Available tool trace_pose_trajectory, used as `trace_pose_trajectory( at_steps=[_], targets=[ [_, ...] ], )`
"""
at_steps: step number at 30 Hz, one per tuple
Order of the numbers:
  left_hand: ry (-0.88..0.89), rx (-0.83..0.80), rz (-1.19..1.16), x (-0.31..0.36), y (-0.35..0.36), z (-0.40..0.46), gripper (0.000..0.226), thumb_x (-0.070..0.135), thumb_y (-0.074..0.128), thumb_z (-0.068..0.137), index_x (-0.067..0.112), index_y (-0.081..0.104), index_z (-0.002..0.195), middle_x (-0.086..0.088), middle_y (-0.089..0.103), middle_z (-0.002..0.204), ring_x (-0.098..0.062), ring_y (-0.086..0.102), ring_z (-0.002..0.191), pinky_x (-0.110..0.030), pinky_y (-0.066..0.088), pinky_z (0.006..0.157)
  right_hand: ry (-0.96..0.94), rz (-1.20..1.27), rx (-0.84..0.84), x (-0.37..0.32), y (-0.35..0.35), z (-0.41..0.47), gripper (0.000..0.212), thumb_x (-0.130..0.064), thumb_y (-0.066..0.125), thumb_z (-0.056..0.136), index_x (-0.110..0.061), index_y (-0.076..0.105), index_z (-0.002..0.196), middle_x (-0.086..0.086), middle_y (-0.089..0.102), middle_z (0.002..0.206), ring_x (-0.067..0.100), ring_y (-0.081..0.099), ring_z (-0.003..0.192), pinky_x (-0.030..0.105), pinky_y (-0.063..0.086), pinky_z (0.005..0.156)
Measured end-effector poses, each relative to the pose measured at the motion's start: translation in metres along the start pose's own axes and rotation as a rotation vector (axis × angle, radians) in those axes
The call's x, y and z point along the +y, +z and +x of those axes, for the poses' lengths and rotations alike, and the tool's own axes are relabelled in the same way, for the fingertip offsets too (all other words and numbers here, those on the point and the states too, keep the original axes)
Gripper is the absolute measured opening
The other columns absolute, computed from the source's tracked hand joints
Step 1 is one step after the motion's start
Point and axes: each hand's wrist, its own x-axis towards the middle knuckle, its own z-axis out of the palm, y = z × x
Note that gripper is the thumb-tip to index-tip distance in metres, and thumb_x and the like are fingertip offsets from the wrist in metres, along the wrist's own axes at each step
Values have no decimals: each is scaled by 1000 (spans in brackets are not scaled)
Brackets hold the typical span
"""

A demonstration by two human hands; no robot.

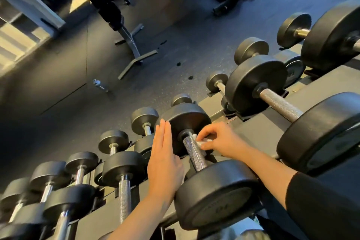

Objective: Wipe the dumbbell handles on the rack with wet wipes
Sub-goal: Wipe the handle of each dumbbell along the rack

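The dumbbell [202, 160] lies on the rack [259, 132]. Right hand [218, 140] pinches a white wet wipe [200, 143] against the far end of its knurled handle [194, 154]; the fingers hide most of the wipe. Left hand [163, 160] rests flat, fingers straight, beside the far weight head. The near head covers the handle's near end. Left of this dumbbell, smaller ones blur at the frame edge.

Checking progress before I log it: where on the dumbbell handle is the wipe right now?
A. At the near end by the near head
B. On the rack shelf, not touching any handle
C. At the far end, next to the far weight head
C: the right hand pinches the wet wipe against the handle just below the far weight head.
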Motion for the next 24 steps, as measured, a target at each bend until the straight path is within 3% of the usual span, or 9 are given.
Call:
trace_pose_trajectory(
  at_steps=[8,13,19,22,24],
  targets=[
    [16,3,53,-2,1,1,84,-7,46,88,30,4,150,22,-6,154,3,0,139,14,12,76,27,170,-47,3,2,-2,36,5,70,76,-23,65,99,-4,65,99,14,66,91,30,55,85],
    [31,16,55,-4,1,0,85,-10,49,86,28,8,149,18,0,155,0,3,141,14,11,78,-3,168,-57,1,-3,-7,33,1,74,74,-28,66,87,-7,68,90,8,66,86,24,55,80],
    [45,58,64,-7,4,0,85,-10,53,85,29,10,147,15,5,156,-4,8,143,13,7,88,74,211,-234,3,-16,-23,24,1,75,69,-22,75,75,-9,67,86,5,63,83,24,50,75],
    [59,67,64,-7,4,0,86,-11,54,84,28,11,148,14,6,157,-4,9,143,11,4,93,85,241,-313,-4,-16,-24,23,4,70,69,-18,75,66,0,66,79,7,63,74,23,50,70],
    [61,65,60,-7,4,0,85,-11,54,84,26,13,148,13,7,157,-4,9,143,10,5,93,87,291,-220,-7,-14,-18,23,3,66,68,-19,74,63,2,66,72,4,60,65,21,47,62]
  ],
)
